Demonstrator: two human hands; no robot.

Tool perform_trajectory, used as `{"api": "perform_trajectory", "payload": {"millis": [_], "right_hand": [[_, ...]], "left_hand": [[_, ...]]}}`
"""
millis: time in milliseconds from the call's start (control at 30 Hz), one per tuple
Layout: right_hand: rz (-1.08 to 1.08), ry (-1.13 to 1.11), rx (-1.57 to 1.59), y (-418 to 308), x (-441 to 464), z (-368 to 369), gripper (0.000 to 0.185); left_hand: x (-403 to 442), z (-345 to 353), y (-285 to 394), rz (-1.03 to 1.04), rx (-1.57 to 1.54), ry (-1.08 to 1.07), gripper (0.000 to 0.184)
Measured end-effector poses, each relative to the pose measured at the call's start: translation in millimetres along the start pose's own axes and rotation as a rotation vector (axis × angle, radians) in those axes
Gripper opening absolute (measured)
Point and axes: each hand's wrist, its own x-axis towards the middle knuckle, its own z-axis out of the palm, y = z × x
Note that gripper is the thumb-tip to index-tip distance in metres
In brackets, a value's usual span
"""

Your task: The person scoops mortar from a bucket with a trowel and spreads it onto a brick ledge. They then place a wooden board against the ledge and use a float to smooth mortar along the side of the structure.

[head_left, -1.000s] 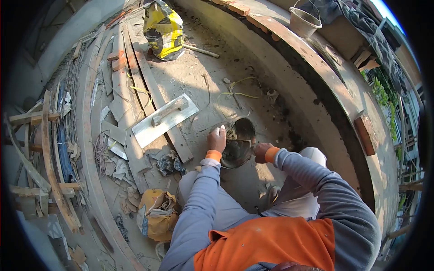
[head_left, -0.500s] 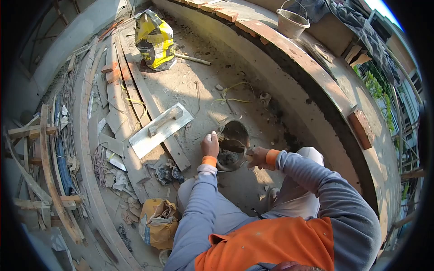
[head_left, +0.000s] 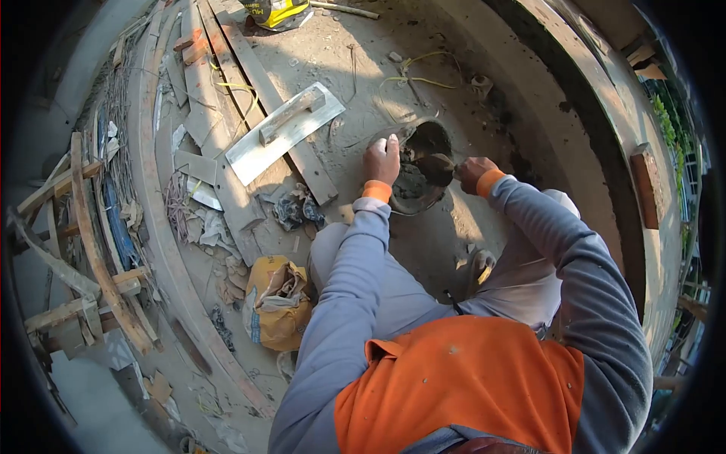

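Reaching — left hand [head_left: 381, 160], right hand [head_left: 476, 173], curled

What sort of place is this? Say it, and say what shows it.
Probably a building site: a trowel is at a bucket of grey mix, a plastering float lies nearby, and long wooden planks are on the ground.

Toward eleven o'clock, the top edge cuts off the yellow-and-black bag [head_left: 280, 12]. The left hand [head_left: 382, 160] hides part of the bucket [head_left: 437, 198] at nine o'clock.
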Motion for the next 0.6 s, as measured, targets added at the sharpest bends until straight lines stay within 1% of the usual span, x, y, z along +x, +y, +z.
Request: {"api": "perform_trajectory", "payload": {"millis": [33, 67, 100, 133, 167, 200, 267, 300, 333, 400, 433, 467, 533, 567, 600], "right_hand": [[-0.062, -0.019, 0.039, -6, -1, 3, 0.023], [-0.067, -0.024, 0.048, -8, -2, 7, 0.023], [-0.066, -0.024, 0.099, -10, -2, 9, 0.026], [-0.063, -0.023, 0.149, -15, -8, 0, 0.028], [-0.022, -0.093, 0.221, -15, -15, -12, 0.034], [-0.023, -0.093, 0.218, -15, -17, -12, 0.034], [-0.047, -0.124, 0.314, -15, -20, -14, 0.036], [-0.059, -0.072, 0.392, -12, -11, 8, 0.038], [-0.064, -0.071, 0.384, -11, -13, 8, 0.038], [-0.123, -0.089, 0.591, -12, -18, 9, 0.039], [-0.096, -0.101, 0.675, -10, -21, 13, 0.039], [-0.104, -0.105, 0.666, -6, -21, 14, 0.039], [-0.149, 0.059, 0.479, -1, -25, 13, 0.039], [-0.110, 0.164, 0.448, 1, -28, 15, 0.032], [-0.117, 0.158, 0.449, 5, -29, 16, 0.032]], "left_hand": [[-1, 1, 1, 0.011, -0.024, -0.068, 0.043], [-2, 1, 3, 0.024, -0.051, -0.137, 0.042], [-1, 1, 1, 0.023, -0.045, -0.142, 0.042], [0, 1, 0, 0.029, -0.029, -0.099, 0.043], [1, 1, -2, 0.033, -0.018, -0.052, 0.044], [1, 1, -3, 0.033, -0.019, -0.050, 0.044], [5, -4, -5, 0.036, -0.069, -0.030, 0.045], [7, -6, -6, 0.037, -0.092, -0.018, 0.045], [8, -6, -5, 0.035, -0.094, -0.008, 0.045], [12, -8, -4, -0.036, -0.108, -0.006, 0.045], [13, -8, -4, -0.042, -0.110, 0.006, 0.045], [14, -7, -3, -0.064, -0.093, 0.027, 0.045], [13, -6, -5, -0.104, -0.070, 0.053, 0.045], [12, -3, -6, -0.107, -0.064, 0.049, 0.045], [13, -3, -6, -0.104, -0.056, 0.043, 0.045]]}}
